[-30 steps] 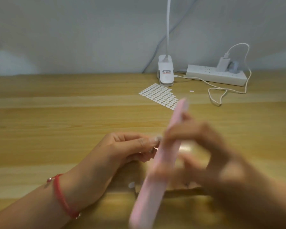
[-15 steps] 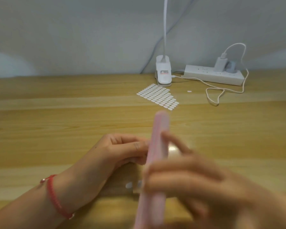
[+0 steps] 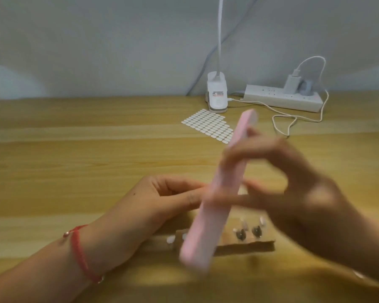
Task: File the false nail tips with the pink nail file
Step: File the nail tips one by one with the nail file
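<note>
Tilted further right than half a second ago, the pink nail file (image 3: 219, 193) hangs above the desk's (image 3: 74, 160) front edge, with the right hand's (image 3: 293, 193) fingers (image 3: 234, 154) pinching its middle. The left hand's (image 3: 158, 197) fingertips are pressed together, and what they hold is hidden behind the file. The file looks light and stiff, so a mid-length hold suits it.

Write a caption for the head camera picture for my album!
Right hand holds a long pink nail file at the pinched fingers of the left hand over a wooden desk.

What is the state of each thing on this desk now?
pink nail file: held tilted, blurred.
right hand: grips the file.
left hand: fingers pinched, tips hidden behind the file.
false nail tips: resting on cardboard strip.
charger: plugged into power strip.
sticker sheet: flat on desk.
</note>
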Available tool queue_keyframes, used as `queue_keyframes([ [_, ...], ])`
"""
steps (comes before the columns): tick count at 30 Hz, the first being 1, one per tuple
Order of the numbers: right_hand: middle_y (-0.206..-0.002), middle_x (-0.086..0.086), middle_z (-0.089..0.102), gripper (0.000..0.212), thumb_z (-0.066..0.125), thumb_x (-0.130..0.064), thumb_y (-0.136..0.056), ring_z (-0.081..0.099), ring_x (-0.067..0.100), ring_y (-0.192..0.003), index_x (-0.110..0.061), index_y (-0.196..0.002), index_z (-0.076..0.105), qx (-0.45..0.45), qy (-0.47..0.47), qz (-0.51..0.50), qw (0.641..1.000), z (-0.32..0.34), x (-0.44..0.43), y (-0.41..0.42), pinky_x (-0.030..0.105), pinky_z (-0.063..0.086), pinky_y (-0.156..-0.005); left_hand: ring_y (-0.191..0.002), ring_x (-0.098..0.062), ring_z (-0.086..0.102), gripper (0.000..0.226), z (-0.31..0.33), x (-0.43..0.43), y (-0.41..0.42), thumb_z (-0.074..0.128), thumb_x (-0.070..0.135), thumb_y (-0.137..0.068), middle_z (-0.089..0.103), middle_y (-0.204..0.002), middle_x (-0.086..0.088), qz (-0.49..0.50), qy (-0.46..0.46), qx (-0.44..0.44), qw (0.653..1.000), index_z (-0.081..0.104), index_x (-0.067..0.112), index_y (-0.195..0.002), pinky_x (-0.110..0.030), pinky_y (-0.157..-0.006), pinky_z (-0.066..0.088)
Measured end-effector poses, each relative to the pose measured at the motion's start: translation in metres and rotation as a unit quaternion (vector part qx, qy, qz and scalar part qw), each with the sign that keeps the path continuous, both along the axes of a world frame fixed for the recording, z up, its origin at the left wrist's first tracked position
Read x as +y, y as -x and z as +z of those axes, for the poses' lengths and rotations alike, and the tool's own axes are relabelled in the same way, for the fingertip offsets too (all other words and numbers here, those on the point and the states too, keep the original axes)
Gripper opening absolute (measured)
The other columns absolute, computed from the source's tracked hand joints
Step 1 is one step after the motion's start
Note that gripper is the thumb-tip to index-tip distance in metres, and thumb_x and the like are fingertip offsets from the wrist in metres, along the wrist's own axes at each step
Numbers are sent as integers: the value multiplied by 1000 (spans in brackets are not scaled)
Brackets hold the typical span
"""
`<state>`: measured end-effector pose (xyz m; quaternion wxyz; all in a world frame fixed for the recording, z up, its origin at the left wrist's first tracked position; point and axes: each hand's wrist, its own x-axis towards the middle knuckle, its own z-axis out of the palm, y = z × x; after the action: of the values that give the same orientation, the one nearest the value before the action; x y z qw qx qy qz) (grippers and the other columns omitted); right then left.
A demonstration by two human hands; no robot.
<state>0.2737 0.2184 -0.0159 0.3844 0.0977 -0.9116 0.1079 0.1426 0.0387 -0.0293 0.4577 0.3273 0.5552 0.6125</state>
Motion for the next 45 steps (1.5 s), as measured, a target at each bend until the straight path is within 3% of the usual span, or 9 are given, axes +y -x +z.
queue_keyframes([
  [4,-115,13,55,45,52,15,-93,56,32,-111,-21,-115,68,-45,50,16,998,1,-5,-4,34,47,-101,-64,-3,66,36,-2,3,-2,81,28,-49,75,-78,0,60,-7,5,998,80,20,-84,-11,-56,48],
  [7,-127,-23,51,24,61,-12,-95,48,-3,-125,-23,-116,60,-116,117,158,974,-19,-43,-16,13,33,-109,-79,-9,68,35,-6,3,-7,74,36,-58,76,-88,-3,106,-49,38,992,79,19,-89,-18,-66,52],
  [12,-115,7,57,45,58,10,-90,56,26,-115,-25,-116,70,-41,22,48,998,1,-18,-7,42,40,-109,-76,-6,63,24,-10,4,-12,78,29,-66,70,-85,8,126,-106,203,965,78,27,-90,-17,-66,48],
  [15,-116,13,56,51,57,19,-85,57,37,-108,-20,-118,63,-54,42,-17,998,1,-1,0,37,47,-98,-83,-10,63,28,-11,6,-10,78,37,-66,72,-89,8,162,-104,210,959,77,32,-93,-20,-75,48],
  [21,-128,-27,43,46,61,-1,-90,40,-1,-131,-27,-128,53,-107,111,159,975,-19,-33,-12,14,23,-114,-92,-6,64,25,-14,5,-8,75,42,-68,71,-90,12,200,-116,266,936,75,36,-92,-17,-80,45],
  [26,-113,16,55,48,55,20,-88,55,34,-110,-14,-121,60,-12,39,-54,998,1,7,2,45,48,-95,-92,-3,61,29,-15,4,-12,65,39,-72,68,-90,17,194,-130,336,912,71,40,-101,-10,-80,42],
  [33,-122,0,58,30,62,8,-87,45,4,-124,-9,-112,66,-112,28,131,985,-24,-32,-11,34,31,-116,-93,-5,63,13,-16,7,-5,76,37,-74,71,-87,15,232,-107,297,920,77,36,-87,-9,-82,41],
  [39,-111,15,51,52,52,22,-83,55,42,-106,-16,-117,61,12,12,16,1000,-2,9,2,52,48,-94,-95,-10,62,20,-14,5,-7,72,47,-73,70,-89,15,203,-105,313,922,74,41,-92,-16,-82,44],
  [45,-112,14,52,54,53,17,-87,56,40,-107,-28,-112,70,-6,25,26,999,-13,11,2,53,46,-95,-94,-9,62,17,-16,6,-5,72,40,-72,70,-87,16,202,-88,295,930,76,38,-88,-19,-82,43],
])
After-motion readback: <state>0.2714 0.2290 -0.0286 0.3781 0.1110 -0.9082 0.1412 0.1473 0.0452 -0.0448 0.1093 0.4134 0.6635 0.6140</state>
